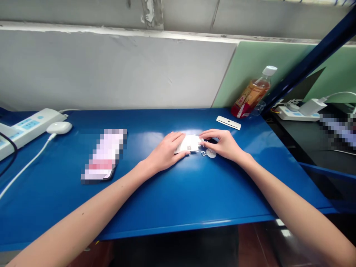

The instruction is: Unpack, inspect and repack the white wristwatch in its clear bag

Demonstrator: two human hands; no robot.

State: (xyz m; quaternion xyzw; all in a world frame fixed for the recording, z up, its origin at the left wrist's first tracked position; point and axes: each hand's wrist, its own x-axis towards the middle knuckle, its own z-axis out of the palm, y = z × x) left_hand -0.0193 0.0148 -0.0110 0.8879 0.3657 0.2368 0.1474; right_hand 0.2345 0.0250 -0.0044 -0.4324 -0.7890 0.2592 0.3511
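Note:
A small flat white packet (pixel 191 143) with a dark printed square lies on the blue table, glare washing out part of it. My left hand (pixel 169 149) grips its left part, fingers over the far edge and thumb along the near edge. At the packet's right end, my right hand (pixel 222 144) is closed in a pinch, thumb and index finger close together; the fine detail between them is too small to make out. Just below the right fingers lies a round whitish disc (pixel 211 153), with a small metallic-looking ring or chain (pixel 203 153) beside it.
A phone (pixel 104 157) lies left of my hands. Further left are a white power strip (pixel 36 124), a rounded white case (pixel 59 128) and a white cable (pixel 30 168). A white slotted strip (pixel 228 122) and a drink bottle (pixel 251 94) stand back right, near a blue metal post (pixel 311 59).

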